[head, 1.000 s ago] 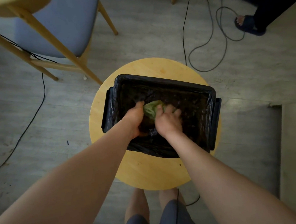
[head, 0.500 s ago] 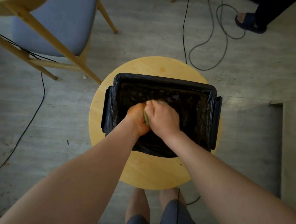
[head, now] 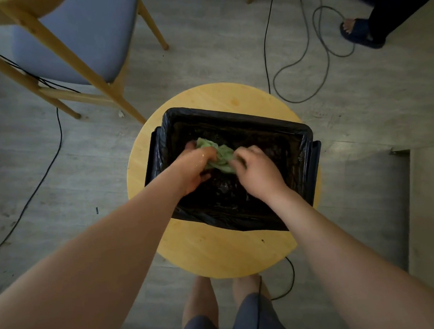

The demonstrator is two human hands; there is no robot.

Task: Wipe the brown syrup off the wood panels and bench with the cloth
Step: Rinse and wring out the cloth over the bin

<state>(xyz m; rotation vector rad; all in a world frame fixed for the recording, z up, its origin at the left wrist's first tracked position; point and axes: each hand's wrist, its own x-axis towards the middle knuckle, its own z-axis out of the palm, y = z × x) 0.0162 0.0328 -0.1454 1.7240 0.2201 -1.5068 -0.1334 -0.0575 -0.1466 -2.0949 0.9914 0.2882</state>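
A crumpled green cloth hangs between both hands over a black bin lined with a black bag. My left hand grips the cloth's left end and looks wet. My right hand grips the cloth's right end with curled fingers. The bin stands on a round light-wood stool. The inside of the bin is dark and glistens; what is in it cannot be made out.
A wooden chair with a blue-grey seat stands at the upper left. Black cables loop over the grey floor beyond the stool. Another person's sandalled feet are at the top right. My own legs are below the stool.
The hands were pressed together around the cloth half a second ago. They have since drawn apart, and more of the green cloth shows between them.
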